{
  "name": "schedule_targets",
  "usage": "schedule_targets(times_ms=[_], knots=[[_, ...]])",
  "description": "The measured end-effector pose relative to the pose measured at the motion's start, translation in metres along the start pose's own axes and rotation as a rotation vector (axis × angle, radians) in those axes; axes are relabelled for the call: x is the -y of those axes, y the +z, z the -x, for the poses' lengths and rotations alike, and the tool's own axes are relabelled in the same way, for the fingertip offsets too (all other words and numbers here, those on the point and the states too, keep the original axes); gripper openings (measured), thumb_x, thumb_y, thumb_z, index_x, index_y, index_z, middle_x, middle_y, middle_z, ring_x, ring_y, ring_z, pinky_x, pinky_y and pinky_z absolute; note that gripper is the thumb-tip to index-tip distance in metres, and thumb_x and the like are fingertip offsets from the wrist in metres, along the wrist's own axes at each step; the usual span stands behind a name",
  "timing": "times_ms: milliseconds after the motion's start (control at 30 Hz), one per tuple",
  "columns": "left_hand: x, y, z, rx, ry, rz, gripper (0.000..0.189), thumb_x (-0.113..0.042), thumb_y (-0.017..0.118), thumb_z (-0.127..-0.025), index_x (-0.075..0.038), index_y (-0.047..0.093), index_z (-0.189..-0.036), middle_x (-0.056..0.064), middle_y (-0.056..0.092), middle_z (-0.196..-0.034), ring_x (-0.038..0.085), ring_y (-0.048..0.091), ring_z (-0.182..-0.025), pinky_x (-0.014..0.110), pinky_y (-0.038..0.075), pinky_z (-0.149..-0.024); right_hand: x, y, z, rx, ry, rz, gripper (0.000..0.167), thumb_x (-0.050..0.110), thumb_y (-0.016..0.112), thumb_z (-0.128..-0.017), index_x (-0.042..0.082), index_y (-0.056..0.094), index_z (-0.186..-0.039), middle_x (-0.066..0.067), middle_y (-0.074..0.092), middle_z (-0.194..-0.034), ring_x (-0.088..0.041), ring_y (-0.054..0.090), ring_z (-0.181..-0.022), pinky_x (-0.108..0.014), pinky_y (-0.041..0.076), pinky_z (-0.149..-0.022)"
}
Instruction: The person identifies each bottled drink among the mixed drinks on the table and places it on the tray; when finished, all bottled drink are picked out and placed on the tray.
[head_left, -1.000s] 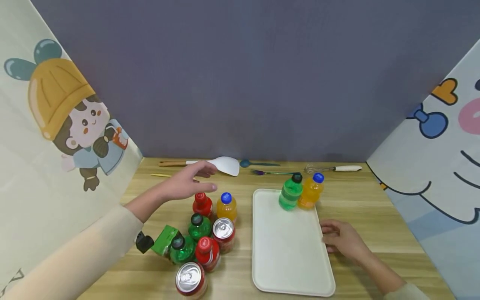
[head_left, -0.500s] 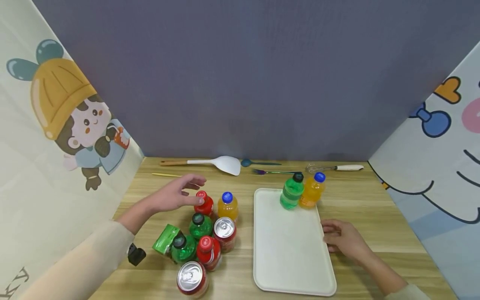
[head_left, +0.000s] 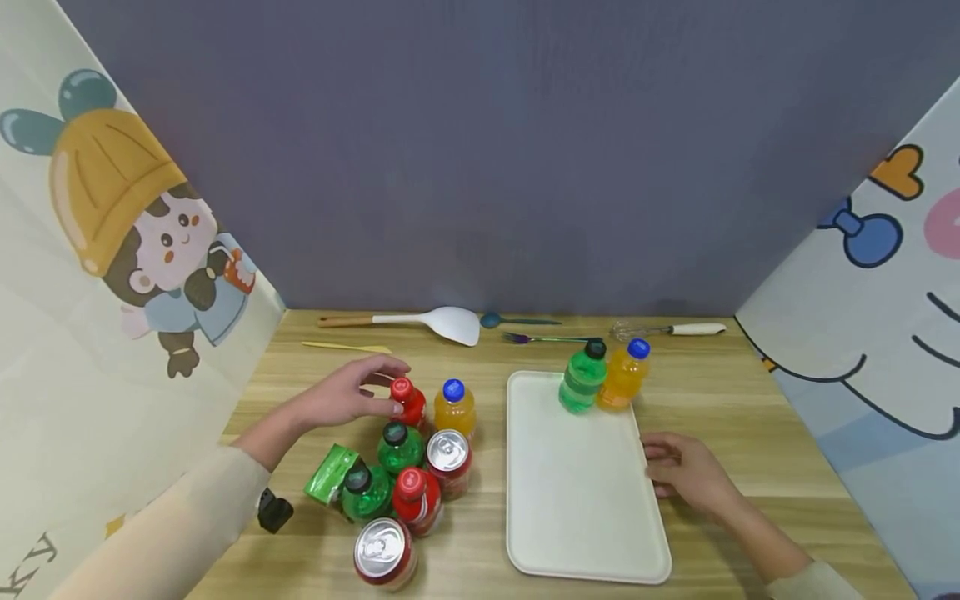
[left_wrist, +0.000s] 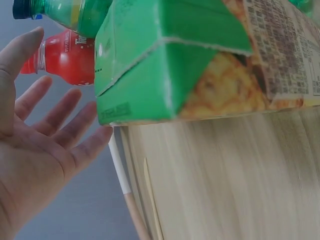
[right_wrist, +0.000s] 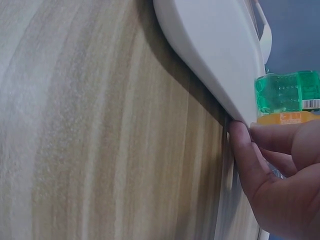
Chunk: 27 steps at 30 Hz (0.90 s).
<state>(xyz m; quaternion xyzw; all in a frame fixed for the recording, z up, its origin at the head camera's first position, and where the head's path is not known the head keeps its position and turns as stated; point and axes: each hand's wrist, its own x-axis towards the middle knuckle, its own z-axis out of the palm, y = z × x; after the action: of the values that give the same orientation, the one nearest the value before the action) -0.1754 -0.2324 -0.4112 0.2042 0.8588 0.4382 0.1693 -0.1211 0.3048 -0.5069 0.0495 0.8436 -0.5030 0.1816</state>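
My left hand (head_left: 341, 393) is at a red bottle (head_left: 408, 402) in the left group of drinks. Its thumb and fingers spread around the bottle's upper part; the left wrist view shows a gap between the loose fingers and the red bottle (left_wrist: 65, 57). A green drink carton (left_wrist: 145, 65) fills much of that view. My right hand (head_left: 688, 473) pinches the right rim of a white tray (head_left: 581, 500) between thumb and fingertips, as the right wrist view shows. On the tray's far right corner stand a green bottle (head_left: 582, 380) and an orange bottle (head_left: 624, 377).
Close by the red bottle stand another orange bottle (head_left: 454, 410), green bottles (head_left: 401, 450), another red bottle (head_left: 417, 502) and cans (head_left: 448, 462). A spatula (head_left: 450, 323), a spoon (head_left: 491, 320), a fork (head_left: 551, 338) and a whisk (head_left: 667, 329) lie along the back.
My left hand has come down and back from above the utensils to the red bottle, its fingers now around the top. The right hand stays at the tray rim.
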Motion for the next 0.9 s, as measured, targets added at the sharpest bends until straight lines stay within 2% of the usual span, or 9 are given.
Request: schedule_targets(times_ms=[167,400,600,900], knots=[[0.004,-0.001,-0.003,0.01,0.007,0.006,0.051,-0.023,0.077,-0.093,-0.008,0.059,-0.138,0.013,0.063,-0.137,0.037,0.057,-0.129,0.064,0.046,-0.105,0.0,0.0,-0.003,-0.004,-0.018,0.003,0.058,-0.004,0.069,-0.092,-0.01,0.046,-0.145,-0.03,0.061,-0.129,-0.027,0.07,-0.103,-0.035,0.064,-0.072],[0.009,0.001,-0.006,0.029,0.004,0.031,0.044,-0.021,0.08,-0.091,-0.014,0.064,-0.131,0.006,0.067,-0.128,0.032,0.06,-0.124,0.056,0.051,-0.104,0.002,0.0,-0.004,-0.008,-0.008,0.003,0.059,-0.003,0.069,-0.092,-0.01,0.046,-0.146,-0.029,0.062,-0.129,-0.026,0.07,-0.101,-0.035,0.063,-0.072],[0.012,0.003,-0.008,0.034,0.029,0.028,0.04,-0.021,0.08,-0.09,-0.014,0.066,-0.127,0.003,0.069,-0.121,0.03,0.061,-0.122,0.061,0.045,-0.107,0.001,0.0,-0.003,-0.007,0.016,-0.012,0.059,-0.004,0.069,-0.092,-0.01,0.046,-0.146,-0.027,0.062,-0.128,-0.024,0.07,-0.1,-0.036,0.063,-0.072],[0.017,0.007,-0.011,0.036,0.043,0.058,0.037,-0.019,0.08,-0.09,-0.014,0.068,-0.125,0.003,0.071,-0.119,0.028,0.064,-0.12,0.06,0.046,-0.107,0.0,0.0,0.0,-0.01,0.017,-0.024,0.058,-0.005,0.068,-0.092,-0.01,0.046,-0.146,-0.027,0.061,-0.128,-0.024,0.069,-0.1,-0.036,0.064,-0.071]])
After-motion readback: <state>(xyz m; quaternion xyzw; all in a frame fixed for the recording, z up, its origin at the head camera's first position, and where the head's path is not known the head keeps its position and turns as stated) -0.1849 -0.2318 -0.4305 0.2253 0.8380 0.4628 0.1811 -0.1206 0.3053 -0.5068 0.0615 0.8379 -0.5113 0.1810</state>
